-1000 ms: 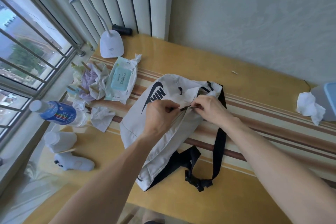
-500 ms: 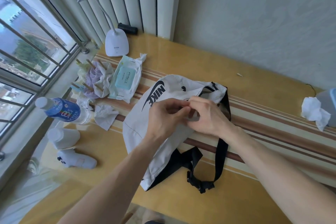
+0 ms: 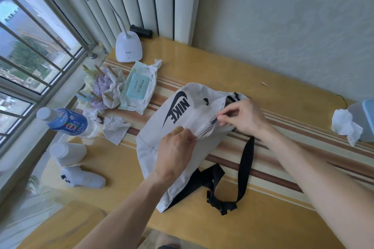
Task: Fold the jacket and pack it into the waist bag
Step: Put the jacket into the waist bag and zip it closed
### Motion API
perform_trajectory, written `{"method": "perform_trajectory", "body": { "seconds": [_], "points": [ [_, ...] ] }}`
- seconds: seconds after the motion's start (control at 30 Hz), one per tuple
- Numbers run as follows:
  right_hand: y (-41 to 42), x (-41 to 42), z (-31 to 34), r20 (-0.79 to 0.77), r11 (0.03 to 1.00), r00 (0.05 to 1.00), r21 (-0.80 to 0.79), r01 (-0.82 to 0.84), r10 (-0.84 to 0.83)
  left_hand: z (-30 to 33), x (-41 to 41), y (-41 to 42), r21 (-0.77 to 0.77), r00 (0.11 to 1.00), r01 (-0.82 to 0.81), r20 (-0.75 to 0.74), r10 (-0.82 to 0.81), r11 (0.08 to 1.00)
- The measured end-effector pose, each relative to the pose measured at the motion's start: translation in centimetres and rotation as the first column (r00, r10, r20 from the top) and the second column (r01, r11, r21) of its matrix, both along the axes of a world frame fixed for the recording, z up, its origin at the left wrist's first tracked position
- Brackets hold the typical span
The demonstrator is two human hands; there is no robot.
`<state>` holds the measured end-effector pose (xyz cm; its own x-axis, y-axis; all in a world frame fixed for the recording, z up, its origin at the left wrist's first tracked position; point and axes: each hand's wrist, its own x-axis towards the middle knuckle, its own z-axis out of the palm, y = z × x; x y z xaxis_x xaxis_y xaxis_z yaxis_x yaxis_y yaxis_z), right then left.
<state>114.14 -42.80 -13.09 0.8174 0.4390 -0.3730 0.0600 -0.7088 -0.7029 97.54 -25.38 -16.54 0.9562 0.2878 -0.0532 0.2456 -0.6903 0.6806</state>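
A pale grey waist bag [image 3: 159,133] with a black logo lies bulging on the wooden table [image 3: 273,218], its black strap and buckle [image 3: 221,206] trailing toward me. My left hand [image 3: 175,154] pinches the bag's fabric beside the near end of the zip. My right hand [image 3: 242,117] pinches the zip pull [image 3: 214,121] at the far part of the zip. The zip line between my hands looks closed. No jacket is visible outside the bag.
A white desk lamp [image 3: 128,48] stands at the back left. A wet-wipes pack [image 3: 138,87], crumpled tissues [image 3: 115,129], a blue-labelled bottle [image 3: 64,123], a white cup [image 3: 67,152] and a white controller [image 3: 83,179] crowd the left by the window. A tissue [image 3: 346,125] lies at the right edge.
My hands, close together at mid-zip before, have moved apart: the right one went toward the far end with the zip pull, the left one came nearer me along the zip.
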Motion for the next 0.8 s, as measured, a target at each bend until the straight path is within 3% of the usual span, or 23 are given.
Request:
{"method": "perform_trajectory", "body": {
  "seconds": [0.27, 0.43, 0.53, 0.6, 0.73, 0.8],
  "points": [
    [0.3, 5.0, -1.8, -0.216, 0.953, 0.929, -0.019, 0.303, -0.300, -0.1, 0.7, 0.9, -0.045, 0.998, -0.017, 0.057, 0.019, 0.999],
    [0.3, 4.4, -2.2, -0.229, 0.931, 0.904, -0.019, 0.366, -0.360, -0.3, 0.3, 1.0, -0.002, 0.997, 0.009, 0.072, -0.009, 1.000],
    [0.1, 3.5, -1.7, -0.151, 0.957, 0.947, 0.029, 0.289, -0.282, -0.4, 0.3, 0.5, 0.006, 0.999, 0.031, 0.038, -0.031, 1.000],
    [0.0, 2.9, -1.2, -0.107, 0.989, 0.984, 0.020, 0.145, -0.142, -0.2, 1.1, -0.2, 0.034, 0.995, 0.083, 0.055, -0.084, 0.996],
    [0.5, 2.3, -1.6, -0.170, 0.978, 0.975, -0.123, -0.168, 0.146, -0.3, 3.8, -2.4, 0.147, 0.978, 0.178, 0.081, -0.191, 0.973],
    [1.0, 2.3, -2.5, -0.168, 0.956, 0.966, -0.187, -0.226, 0.196, -0.8, 5.0, -3.0, 0.178, 0.974, 0.194, 0.082, -0.211, 0.965]
  ]
}}
